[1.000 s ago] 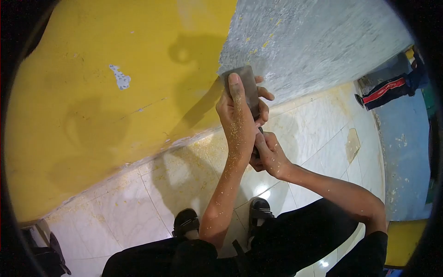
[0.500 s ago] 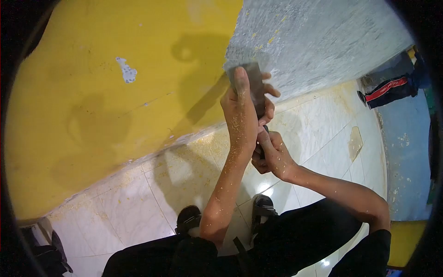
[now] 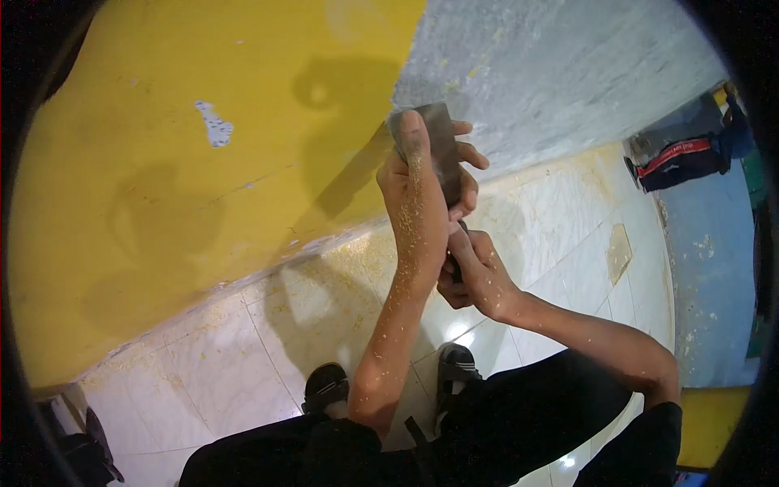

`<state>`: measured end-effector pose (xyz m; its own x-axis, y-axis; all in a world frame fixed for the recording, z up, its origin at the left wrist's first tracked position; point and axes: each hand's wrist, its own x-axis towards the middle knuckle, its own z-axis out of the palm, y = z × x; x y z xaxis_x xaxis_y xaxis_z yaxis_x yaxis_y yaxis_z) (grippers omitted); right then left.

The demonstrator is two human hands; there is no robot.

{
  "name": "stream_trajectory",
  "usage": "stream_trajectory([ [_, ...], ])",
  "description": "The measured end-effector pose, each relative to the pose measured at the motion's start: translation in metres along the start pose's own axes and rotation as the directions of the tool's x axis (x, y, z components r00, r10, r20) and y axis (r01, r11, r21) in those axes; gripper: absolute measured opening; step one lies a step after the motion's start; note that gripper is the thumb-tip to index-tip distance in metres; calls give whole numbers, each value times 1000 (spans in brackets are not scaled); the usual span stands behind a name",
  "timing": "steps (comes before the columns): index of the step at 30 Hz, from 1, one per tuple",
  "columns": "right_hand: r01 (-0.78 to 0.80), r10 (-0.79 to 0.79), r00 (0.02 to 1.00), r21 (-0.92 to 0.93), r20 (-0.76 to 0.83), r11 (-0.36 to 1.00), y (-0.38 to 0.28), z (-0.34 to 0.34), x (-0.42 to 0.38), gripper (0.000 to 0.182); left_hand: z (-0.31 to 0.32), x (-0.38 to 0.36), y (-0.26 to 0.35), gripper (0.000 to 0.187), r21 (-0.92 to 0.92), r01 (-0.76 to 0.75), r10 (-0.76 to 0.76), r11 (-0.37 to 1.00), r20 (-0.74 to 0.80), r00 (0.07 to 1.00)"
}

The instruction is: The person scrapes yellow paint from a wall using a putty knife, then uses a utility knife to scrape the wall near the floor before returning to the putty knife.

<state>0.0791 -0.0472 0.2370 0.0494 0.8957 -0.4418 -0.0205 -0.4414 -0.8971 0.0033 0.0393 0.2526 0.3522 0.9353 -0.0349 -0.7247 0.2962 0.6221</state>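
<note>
My left hand (image 3: 422, 178) is wrapped round the wide grey blade of a scraper (image 3: 441, 146), thumb on its near face and fingers behind its right edge. Lower down, my right hand (image 3: 480, 272) grips the dark handle, which shows only in part. The blade's top end is at the border between yellow paint (image 3: 178, 268) and the bare grey part of the wall (image 3: 560, 73); whether it touches the wall is hard to tell. Small yellow flakes cover my left hand and forearm.
Paint flakes lie on the white tiled floor (image 3: 211, 381) along the wall's foot. My sandalled feet stand below my hands. At the right, a person's dark trouser leg with a red stripe (image 3: 682, 158) is near a blue wall (image 3: 710, 276). A dark object lies at the lower left.
Both hands and the scraper appear slightly further left in view, and the blade looks a little more tilted. The whole scene has also shifted slightly left. The grip is the same.
</note>
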Motion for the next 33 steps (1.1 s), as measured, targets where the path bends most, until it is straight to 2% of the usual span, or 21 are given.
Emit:
stream_trajectory([
  [2, -19, 20, 1000, 48, -20, 999, 6, -3, 0, 50, -4, 5, -12, 57, 49, 17, -16, 999, -11, 1000],
  [5, 47, -50, 997, -46, -62, 998, 13, -8, 5, 50, -2, 4, -16, 58, 15, 34, -34, 999, -15, 999],
  [7, 92, -94, 995, -103, -18, 991, 2, -9, 6, 51, 5, 3, -1, 58, 5, 8, -8, 1000, -21, 1000],
  [8, 76, -78, 997, -97, -18, 992, 1, -6, 5, 51, 6, 1, 6, 59, 2, -17, 17, 1000, -37, 999],
  [9, 75, -76, 997, -52, -17, 996, -2, -3, 4, 51, 5, 4, 3, 60, 15, -51, 51, 999, 14, 999],
  [12, 94, -94, 995, -25, -17, 995, 5, -6, 7, 50, 1, 5, -5, 60, 92, 13, -10, 996, -30, 999],
  [14, 83, -83, 996, -30, -17, 996, 1, -2, 6, 50, 4, 3, 1, 60, 74, 22, -20, 997, -35, 999],
  [16, 149, -148, 989, -124, 21, 981, -7, -4, 4, 50, 6, 2, 7, 61, 22, -43, 43, 999, 6, 999],
  [20, 63, -63, 998, 3, 15, 998, -1, -3, 2, 50, 3, 4, -2, 61, 35, -57, 57, 998, 1, 998],
  [22, 2, -2, 1000, 32, -5, 999, 2, -4, 5, 51, 1, 3, -6, 61, 85, 11, -7, 996, -48, 999],
  [23, 8, -8, 1000, 29, -3, 1000, 0, -3, 5, 51, 2, 3, -4, 61, 49, 22, -20, 999, -38, 999],
  [25, 127, -125, 992, -36, 33, 991, -4, -4, 5, 50, 7, 3, 5, 60, 36, -19, 20, 999, -41, 999],
  [28, 20, -20, 1000, 16, 24, 1000, -5, -3, 2, 49, 5, 2, -1, 59, 57, -38, 41, 998, -49, 998],
  [30, 9, -9, 1000, 37, 8, 999, -1, -6, 2, 49, 6, 6, -1, 59, 97, -64, 66, 993, -26, 997],
  [31, -18, 18, 1000, 57, -4, 998, -3, -3, 2, 49, 8, 5, 1, 59, 78, -32, 34, 996, -20, 999],
  [33, 32, -33, 999, 30, 15, 999, -8, -2, -1, 49, 11, 2, 6, 61, 42, 18, -16, 999, -44, 999],
])
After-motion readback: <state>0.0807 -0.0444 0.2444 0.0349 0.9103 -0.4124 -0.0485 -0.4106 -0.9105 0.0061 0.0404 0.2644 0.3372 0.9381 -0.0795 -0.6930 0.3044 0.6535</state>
